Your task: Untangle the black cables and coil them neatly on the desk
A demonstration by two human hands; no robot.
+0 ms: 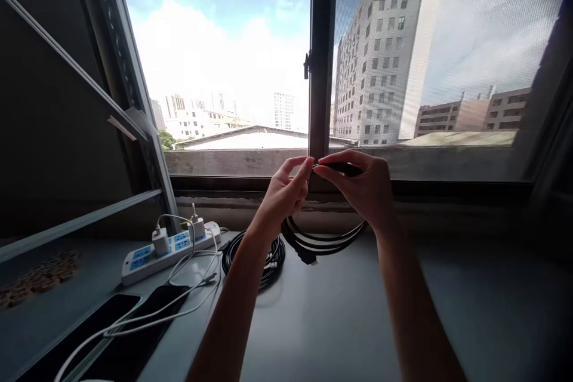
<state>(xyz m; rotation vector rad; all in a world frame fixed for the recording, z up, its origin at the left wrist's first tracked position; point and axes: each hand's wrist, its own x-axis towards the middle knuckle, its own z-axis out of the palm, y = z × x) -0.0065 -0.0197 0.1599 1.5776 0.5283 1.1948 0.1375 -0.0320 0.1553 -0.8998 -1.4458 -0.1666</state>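
Note:
A coiled black cable [329, 245] hangs in a loop beneath my two hands, above the grey tabletop. Its dark plug with a pale metal tip [308, 258] dangles at the lower left of the loop. My left hand [290, 186] is closed around the left side of the coil, thumb and forefinger pinched together. Thumb and fingers of my right hand [358, 182] grip the coil from the right. Both sets of fingertips nearly meet at a thin dark strand, too small to make out. A second black cable coil [277, 262] lies on the table behind my left forearm.
At left, a white power strip [129, 271] holds two white chargers, with white cords [156, 310] trailing forward over dark flat devices [134, 340]. A metal shelf frame [147, 101] rises beside it. A window with a dark frame [322, 71] stands behind the grey table [340, 322].

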